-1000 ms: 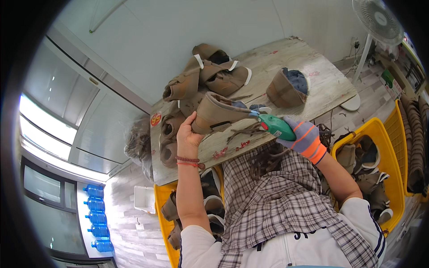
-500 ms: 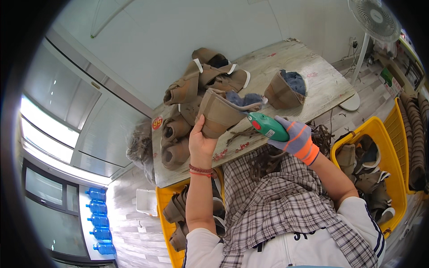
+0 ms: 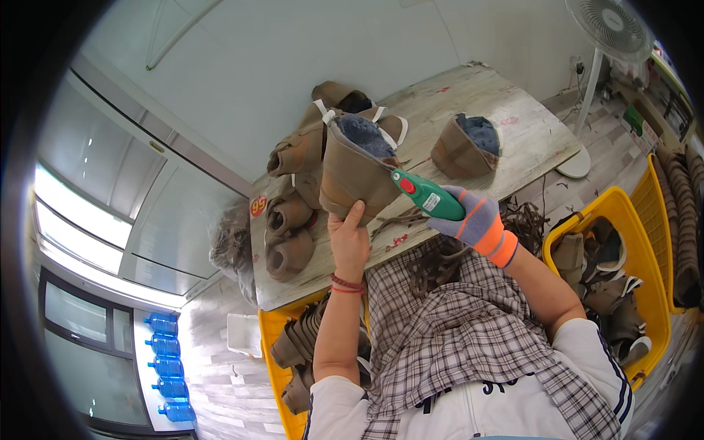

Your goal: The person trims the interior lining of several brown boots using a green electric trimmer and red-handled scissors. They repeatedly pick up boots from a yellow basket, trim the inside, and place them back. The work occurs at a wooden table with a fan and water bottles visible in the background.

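The left hand [image 3: 350, 238] grips a brown fleece-lined boot [image 3: 357, 170] from below, its fingers curled round the lower side and the thumb pressed up against the sole, so the boot stands raised above the wooden worktable [image 3: 513, 125]. The right hand [image 3: 473, 220], in a grey and orange glove, is closed around a green handheld tool [image 3: 427, 195] whose tip meets the boot's side just beside the left fingers. More brown boots [image 3: 293, 213] lie piled on the table behind.
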Demonstrator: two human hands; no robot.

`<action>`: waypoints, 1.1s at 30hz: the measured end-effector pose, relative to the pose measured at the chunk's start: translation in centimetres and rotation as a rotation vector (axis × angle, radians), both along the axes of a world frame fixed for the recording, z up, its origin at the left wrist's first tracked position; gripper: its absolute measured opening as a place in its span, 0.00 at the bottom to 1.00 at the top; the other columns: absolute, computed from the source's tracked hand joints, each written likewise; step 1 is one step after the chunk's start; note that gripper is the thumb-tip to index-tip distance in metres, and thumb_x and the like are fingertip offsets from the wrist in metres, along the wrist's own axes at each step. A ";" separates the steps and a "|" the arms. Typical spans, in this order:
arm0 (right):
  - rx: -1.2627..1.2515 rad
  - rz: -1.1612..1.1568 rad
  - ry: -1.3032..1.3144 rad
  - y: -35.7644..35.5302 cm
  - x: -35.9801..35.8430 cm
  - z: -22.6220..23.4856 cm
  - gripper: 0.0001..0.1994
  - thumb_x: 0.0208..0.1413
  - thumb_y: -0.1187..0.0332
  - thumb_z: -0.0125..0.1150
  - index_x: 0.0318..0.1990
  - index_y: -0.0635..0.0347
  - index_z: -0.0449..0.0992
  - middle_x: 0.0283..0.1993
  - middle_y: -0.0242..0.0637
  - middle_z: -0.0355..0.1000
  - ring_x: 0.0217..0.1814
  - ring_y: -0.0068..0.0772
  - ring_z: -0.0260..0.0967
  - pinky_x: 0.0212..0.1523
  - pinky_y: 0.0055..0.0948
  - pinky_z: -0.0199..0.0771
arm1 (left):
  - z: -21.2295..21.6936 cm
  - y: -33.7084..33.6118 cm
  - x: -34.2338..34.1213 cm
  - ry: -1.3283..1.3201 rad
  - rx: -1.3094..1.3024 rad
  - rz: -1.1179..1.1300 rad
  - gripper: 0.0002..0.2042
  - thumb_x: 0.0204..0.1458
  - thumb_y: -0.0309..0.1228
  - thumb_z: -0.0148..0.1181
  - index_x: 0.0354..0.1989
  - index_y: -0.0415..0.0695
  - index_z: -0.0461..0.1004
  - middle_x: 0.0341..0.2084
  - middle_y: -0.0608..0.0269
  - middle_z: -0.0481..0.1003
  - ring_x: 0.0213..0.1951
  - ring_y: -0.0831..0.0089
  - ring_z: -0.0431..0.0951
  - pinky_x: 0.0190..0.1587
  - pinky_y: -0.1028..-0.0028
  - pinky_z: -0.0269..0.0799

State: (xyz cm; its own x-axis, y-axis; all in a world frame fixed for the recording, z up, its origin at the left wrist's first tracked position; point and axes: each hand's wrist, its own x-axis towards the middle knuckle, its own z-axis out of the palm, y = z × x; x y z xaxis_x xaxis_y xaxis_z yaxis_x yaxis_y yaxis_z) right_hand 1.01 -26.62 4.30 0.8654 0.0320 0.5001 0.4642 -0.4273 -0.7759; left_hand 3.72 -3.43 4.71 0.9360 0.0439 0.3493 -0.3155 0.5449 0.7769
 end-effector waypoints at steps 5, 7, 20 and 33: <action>0.058 -0.003 0.059 0.1 0.3 0.0 0.28 0.37 0.52 0.72 0.44 0.59 0.74 0.29 0.39 0.76 0.28 0.30 0.75 0.30 0.26 0.73 | -1.1 -0.7 0.1 -0.067 0.256 0.129 0.12 0.52 0.23 0.58 0.45 0.40 0.71 0.41 0.63 0.74 0.43 0.76 0.72 0.47 0.76 0.67; 0.128 0.027 0.147 0.1 0.3 0.4 0.28 0.37 0.53 0.72 0.44 0.60 0.74 0.28 0.38 0.76 0.27 0.27 0.74 0.30 0.24 0.73 | -2.5 -0.2 0.5 -0.096 0.462 0.215 0.10 0.52 0.24 0.58 0.44 0.40 0.72 0.41 0.65 0.74 0.41 0.77 0.72 0.47 0.76 0.67; 0.429 0.122 0.429 -0.8 1.5 0.9 0.25 0.40 0.55 0.72 0.42 0.63 0.72 0.23 0.28 0.70 0.22 0.15 0.64 0.23 0.18 0.66 | -3.6 0.1 0.0 -0.678 1.440 0.480 0.14 0.43 0.20 0.57 0.41 0.40 0.73 0.46 0.47 0.66 0.51 0.43 0.61 0.52 0.53 0.59; 0.617 0.206 0.534 -1.6 2.1 1.8 0.18 0.43 0.61 0.70 0.36 0.62 0.72 0.22 0.27 0.69 0.18 0.13 0.62 0.18 0.17 0.63 | -6.5 -0.8 -1.0 -0.682 1.555 0.409 0.16 0.41 0.20 0.54 0.42 0.39 0.73 0.46 0.43 0.67 0.52 0.41 0.60 0.55 0.48 0.55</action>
State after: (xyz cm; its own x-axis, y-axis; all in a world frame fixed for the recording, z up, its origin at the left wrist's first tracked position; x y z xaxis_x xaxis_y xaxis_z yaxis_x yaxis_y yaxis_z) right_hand 3.13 -28.22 6.11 0.9975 0.0705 0.0042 -0.0099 0.1987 -0.9800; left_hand 2.75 -4.22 -1.79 0.6314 -0.5097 0.5844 -0.6950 -0.7063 0.1348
